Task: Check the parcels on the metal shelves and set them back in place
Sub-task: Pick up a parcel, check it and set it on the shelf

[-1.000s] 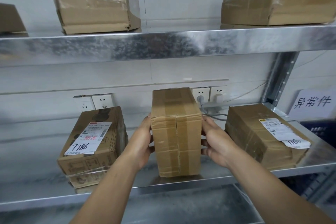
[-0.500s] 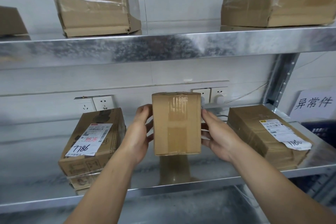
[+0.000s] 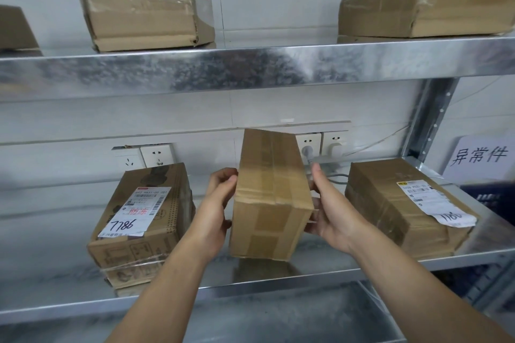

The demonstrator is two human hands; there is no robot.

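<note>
plain box held tipped over the middle shelf, mid-check

brown taped box (image 3: 271, 198) gripped from both sides, low over the metal shelf (image 3: 278, 278), in the gap between the 7786 parcel (image 3: 145, 220) and the right parcel (image 3: 401, 203). tilted, top leaning away and a little to the left, lower edge close to the shelf; contact with it not clear. left hand (image 3: 216, 203) on the left side, fingers (image 3: 223, 175) curled round the upper left edge. right hand (image 3: 331, 211) on the right side, thumb up along the edge, other fingers wrapped behind. clamped on the box from both flanks, then. no label visible on the two faces turned to the camera.

to do this step well, probably: keep both grips firm and even while turning, roll slowly enough to read each face, and look for a label on the hidden sides. keep clear of the plugs (image 3: 308, 152) and cable just behind on the wall, and of both neighbours. then lower flat into the same gap, square to the shelf edge, label outward if found.

compared with half a second ago: then upright and face-on, raised clear of the shelf, only one taped face showing; now tipped back and lower, with two faces showing. hands on the same sides as before. neighbours unmoved.
</note>
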